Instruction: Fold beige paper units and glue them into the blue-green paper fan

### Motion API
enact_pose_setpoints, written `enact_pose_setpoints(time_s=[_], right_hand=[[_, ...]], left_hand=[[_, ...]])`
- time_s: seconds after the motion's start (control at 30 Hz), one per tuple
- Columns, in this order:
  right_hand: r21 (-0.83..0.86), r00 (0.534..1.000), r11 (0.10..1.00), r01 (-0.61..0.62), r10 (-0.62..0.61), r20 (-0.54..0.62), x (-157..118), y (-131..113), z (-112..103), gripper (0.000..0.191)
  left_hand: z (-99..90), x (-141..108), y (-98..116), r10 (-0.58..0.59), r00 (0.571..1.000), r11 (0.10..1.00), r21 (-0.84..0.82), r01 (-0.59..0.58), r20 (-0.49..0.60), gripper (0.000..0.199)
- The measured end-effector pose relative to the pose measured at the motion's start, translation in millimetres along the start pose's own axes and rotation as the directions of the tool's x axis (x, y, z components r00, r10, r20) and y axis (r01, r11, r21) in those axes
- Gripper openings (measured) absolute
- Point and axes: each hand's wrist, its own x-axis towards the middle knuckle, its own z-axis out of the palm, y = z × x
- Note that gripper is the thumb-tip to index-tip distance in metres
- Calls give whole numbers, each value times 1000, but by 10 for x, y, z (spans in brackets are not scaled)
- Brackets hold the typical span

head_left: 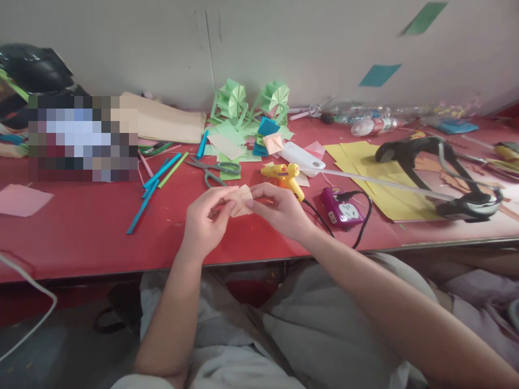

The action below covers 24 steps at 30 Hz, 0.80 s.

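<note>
Between my two hands is a small folded piece of beige paper, raised above the front of the red table. My left hand pinches its left side between thumb and fingers. On the right side, my right hand grips it the same way. Just beyond my hands lie grey-handled scissors and a yellow glue gun. Farther back, two green folded-paper models stand by the wall. A folded peach paper piece rests near blue folded paper.
A purple power adapter with a black cord sits at the right. Beyond it are yellow paper sheets and a black headband-like device. Blue paper strips lie at the left, and plastic bottles at the back right.
</note>
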Motion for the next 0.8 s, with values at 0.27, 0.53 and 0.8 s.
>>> enact_pose_setpoints(time_s=[0.27,0.53,0.8], right_hand=[[-79,983,983,168,-174,-63,-27,45,35,13],[-142,955,956,256,-273,-119,-52,17,78,8],[-220,950,942,253,-285,-128,-89,-73,101,15]], left_hand=[[-10,45,60,136,989,987,81,-141,61,25],[-24,63,83,177,984,979,102,-178,21,15],[-21,43,91,159,987,986,48,-160,15,11]])
